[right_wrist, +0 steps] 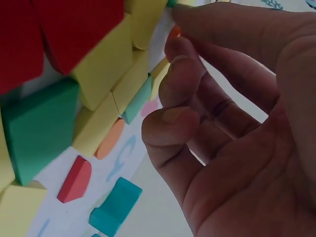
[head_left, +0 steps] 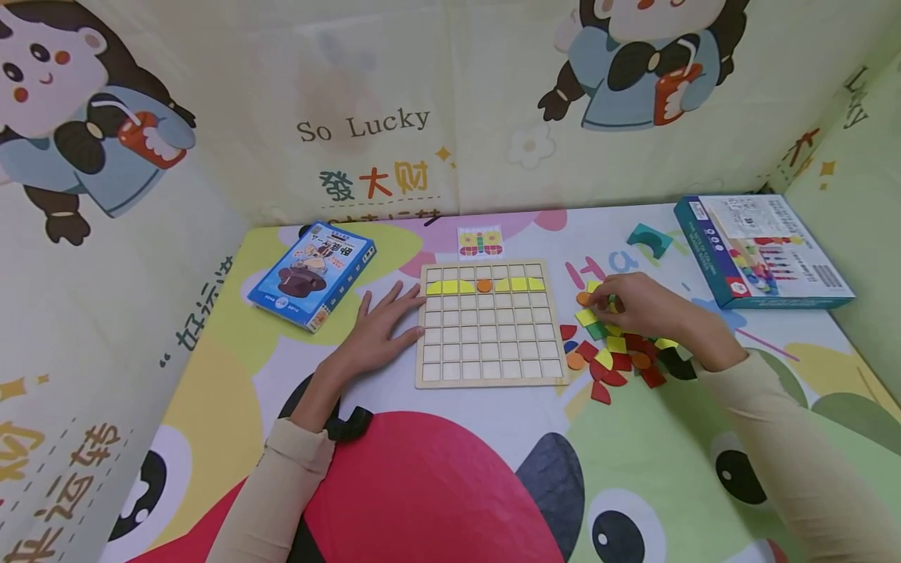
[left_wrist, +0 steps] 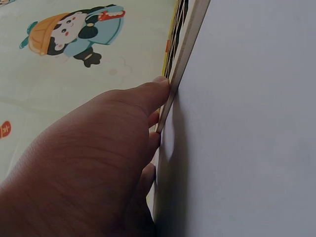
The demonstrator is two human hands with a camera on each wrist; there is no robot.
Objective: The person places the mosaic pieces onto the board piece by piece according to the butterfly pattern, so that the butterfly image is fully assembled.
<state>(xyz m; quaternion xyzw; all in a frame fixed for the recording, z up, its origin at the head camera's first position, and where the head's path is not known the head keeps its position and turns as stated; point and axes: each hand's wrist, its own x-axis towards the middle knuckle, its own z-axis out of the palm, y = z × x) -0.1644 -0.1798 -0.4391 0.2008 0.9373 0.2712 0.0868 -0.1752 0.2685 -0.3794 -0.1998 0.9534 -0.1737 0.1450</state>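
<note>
A wooden grid board [head_left: 493,378] lies mid-table, its upper row holding several yellow pieces [head_left: 521,284] and one orange disc [head_left: 484,286]. My left hand [head_left: 380,328] spreads its fingers at the board's left side; in the left wrist view the thumb touches the board's edge [left_wrist: 185,59]. To the right, my right hand [head_left: 637,303] reaches into a heap of coloured pieces [head_left: 618,344] with bent fingers. Yellow pieces [right_wrist: 103,79] and a green piece [right_wrist: 42,128] show beside it in the right wrist view. I cannot tell whether its fingertips hold one.
A small butterfly picture card [head_left: 480,242] lies beyond the board. On the left rests a blue box [head_left: 313,274], on the far right a larger teal-edged box [head_left: 767,250]. A teal arch block [head_left: 651,240] sits between heap and larger box. Printed cloth walls rise behind the table.
</note>
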